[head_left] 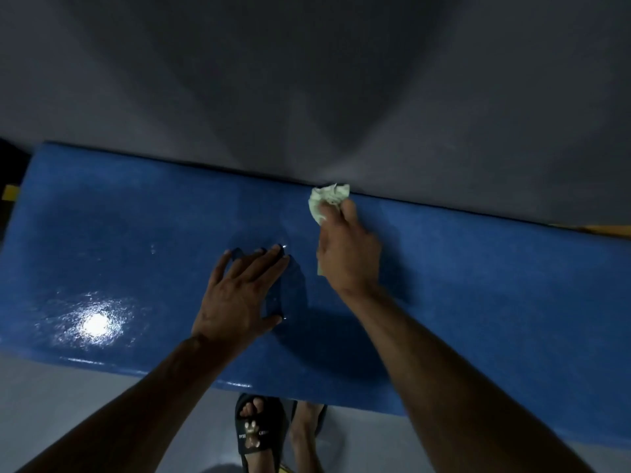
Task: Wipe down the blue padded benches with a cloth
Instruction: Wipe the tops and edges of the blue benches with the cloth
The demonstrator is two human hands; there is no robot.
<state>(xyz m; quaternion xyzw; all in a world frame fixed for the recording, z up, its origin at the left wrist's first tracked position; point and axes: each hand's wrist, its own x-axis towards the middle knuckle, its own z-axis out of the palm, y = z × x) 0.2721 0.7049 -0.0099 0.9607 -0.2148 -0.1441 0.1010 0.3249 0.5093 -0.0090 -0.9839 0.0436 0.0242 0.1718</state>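
Bare blue bench (478, 268) on both sides of the hands; grey wall (307, 80) tight along its far edge.

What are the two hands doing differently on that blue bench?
The right hand grips a crumpled pale cloth near the bench's far edge by the wall; the left hand holds nothing. The left hand lies flat with fingers spread, nearer the middle of the blue bench; the right hand's fingers curl round the cloth. Both are bare and reach over the same bench.
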